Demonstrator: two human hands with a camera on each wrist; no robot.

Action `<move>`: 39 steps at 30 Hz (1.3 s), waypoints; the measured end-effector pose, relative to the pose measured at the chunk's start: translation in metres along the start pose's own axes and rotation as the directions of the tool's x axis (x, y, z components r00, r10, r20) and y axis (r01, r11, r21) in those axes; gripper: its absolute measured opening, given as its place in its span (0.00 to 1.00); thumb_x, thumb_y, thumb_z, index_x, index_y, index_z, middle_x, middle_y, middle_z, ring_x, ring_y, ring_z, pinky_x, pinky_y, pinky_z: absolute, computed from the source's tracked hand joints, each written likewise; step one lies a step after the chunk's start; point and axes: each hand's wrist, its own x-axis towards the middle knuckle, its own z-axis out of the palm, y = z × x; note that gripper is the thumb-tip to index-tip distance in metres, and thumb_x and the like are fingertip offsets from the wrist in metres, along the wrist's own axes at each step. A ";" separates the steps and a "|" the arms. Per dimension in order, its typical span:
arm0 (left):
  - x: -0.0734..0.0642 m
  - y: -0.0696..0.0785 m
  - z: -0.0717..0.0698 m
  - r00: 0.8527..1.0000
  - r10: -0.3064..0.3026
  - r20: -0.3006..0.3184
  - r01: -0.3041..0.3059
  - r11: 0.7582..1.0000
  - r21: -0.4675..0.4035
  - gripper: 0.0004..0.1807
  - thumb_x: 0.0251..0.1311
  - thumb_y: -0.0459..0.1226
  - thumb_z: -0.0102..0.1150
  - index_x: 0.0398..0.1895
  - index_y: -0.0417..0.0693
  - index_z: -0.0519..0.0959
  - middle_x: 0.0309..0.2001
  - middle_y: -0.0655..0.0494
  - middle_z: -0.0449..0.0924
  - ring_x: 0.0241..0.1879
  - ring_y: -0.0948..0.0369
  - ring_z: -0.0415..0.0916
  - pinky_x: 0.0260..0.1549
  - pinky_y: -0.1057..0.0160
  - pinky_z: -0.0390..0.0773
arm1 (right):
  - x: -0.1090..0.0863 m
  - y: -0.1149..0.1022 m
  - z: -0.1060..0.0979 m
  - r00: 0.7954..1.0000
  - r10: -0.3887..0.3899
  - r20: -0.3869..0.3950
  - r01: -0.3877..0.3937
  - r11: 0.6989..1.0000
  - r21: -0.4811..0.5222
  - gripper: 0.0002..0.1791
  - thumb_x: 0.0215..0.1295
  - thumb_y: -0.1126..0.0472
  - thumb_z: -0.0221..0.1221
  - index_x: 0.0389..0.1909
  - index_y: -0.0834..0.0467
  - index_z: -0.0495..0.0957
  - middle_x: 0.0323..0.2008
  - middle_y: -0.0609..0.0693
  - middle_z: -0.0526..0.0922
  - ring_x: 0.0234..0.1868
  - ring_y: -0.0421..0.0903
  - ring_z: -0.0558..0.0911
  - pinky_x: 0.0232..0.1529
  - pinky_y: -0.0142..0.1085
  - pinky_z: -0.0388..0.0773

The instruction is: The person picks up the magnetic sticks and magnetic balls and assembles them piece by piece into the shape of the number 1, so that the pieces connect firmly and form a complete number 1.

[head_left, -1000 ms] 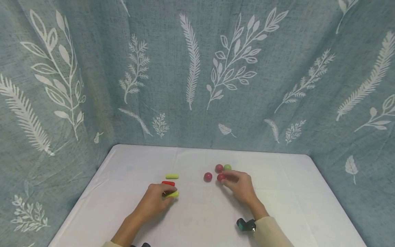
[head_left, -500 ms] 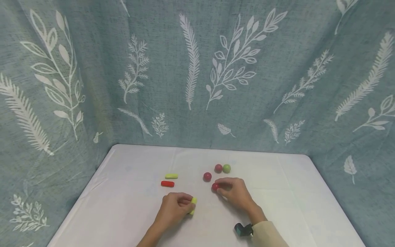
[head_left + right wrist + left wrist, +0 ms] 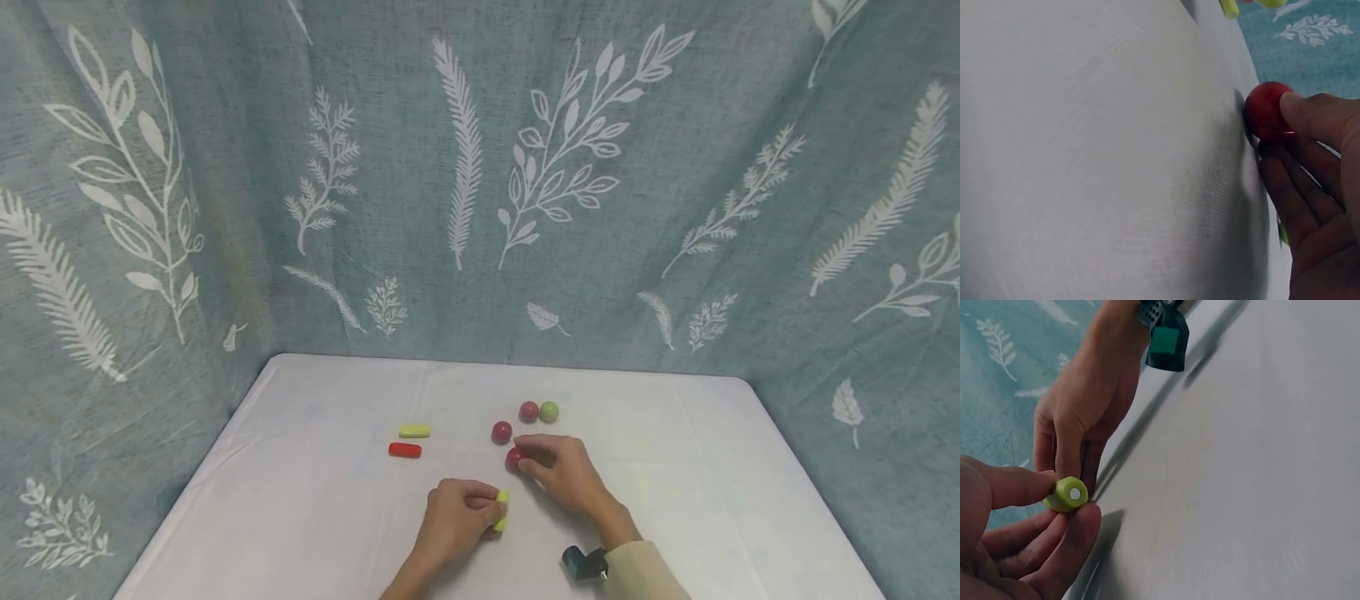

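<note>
- Leftmost on the white table point(image 3: 315, 508), with 12 o'clock straight away from the person in the head view, lies a red stick point(image 3: 405, 451), between 10 and 11 o'clock of the left hand.
- A lying yellow stick point(image 3: 415, 431) rests just beyond it, along the 9-to-3 line, at 11 o'clock of the left hand.
- The left hand point(image 3: 461, 517) is grasping, thumb and fingers pinching the held yellow stick point(image 3: 1066, 492).
- That held yellow stick sits at the hand's 3 o'clock, roughly along the 12-to-6 line; its round end shows a pale dot in the left wrist view.
- The middle red ball point(image 3: 502, 432) lies at 11 o'clock of the held red ball point(image 3: 1267, 112), near it.
- The held red ball is between 9 and 10 o'clock of the right hand; whether it touches the table I cannot tell.
- The far red ball point(image 3: 528, 412) has the green ball point(image 3: 549, 412) just beside it at 3 o'clock.
- The right hand point(image 3: 558, 475) is grasping too, its thumb pressed on the held red ball, at the left hand's 2 o'clock.
- A beige sleeve point(image 3: 647, 573) covers the right forearm, between 4 and 5 o'clock of the right hand.
</note>
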 end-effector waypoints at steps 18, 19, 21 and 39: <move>0.012 0.007 0.022 0.990 -0.015 -0.141 0.036 0.989 0.144 0.08 0.59 0.34 0.79 0.36 0.39 0.90 0.24 0.57 0.89 0.21 0.65 0.84 0.27 0.65 0.82 | -0.001 0.004 0.006 0.998 -0.040 0.050 0.035 0.994 0.100 0.15 0.73 0.63 0.70 0.57 0.50 0.91 0.56 0.43 0.93 0.64 0.49 0.89 0.69 0.52 0.81; 0.013 0.008 0.022 0.989 -0.018 -0.147 0.039 0.989 0.144 0.08 0.58 0.34 0.79 0.36 0.39 0.91 0.24 0.57 0.88 0.21 0.65 0.84 0.26 0.65 0.81 | -0.001 0.004 0.006 0.998 -0.038 0.055 0.032 0.994 0.101 0.15 0.73 0.63 0.70 0.58 0.50 0.91 0.56 0.43 0.93 0.64 0.49 0.88 0.69 0.52 0.81; 0.013 0.008 0.023 0.987 -0.023 -0.156 0.045 0.990 0.137 0.07 0.59 0.34 0.78 0.36 0.38 0.91 0.23 0.57 0.88 0.20 0.65 0.84 0.26 0.65 0.81 | -0.002 0.004 0.007 0.998 -0.027 0.063 0.020 0.994 0.105 0.15 0.73 0.63 0.69 0.58 0.50 0.90 0.56 0.42 0.93 0.65 0.49 0.88 0.70 0.51 0.81; 0.017 0.007 0.024 0.987 -0.041 -0.154 0.051 0.997 0.062 0.05 0.61 0.32 0.76 0.35 0.38 0.90 0.23 0.56 0.89 0.18 0.64 0.85 0.24 0.65 0.80 | -0.009 0.004 0.006 0.997 -0.001 0.082 -0.010 0.991 0.136 0.18 0.70 0.62 0.71 0.60 0.49 0.90 0.55 0.38 0.93 0.65 0.46 0.88 0.71 0.51 0.80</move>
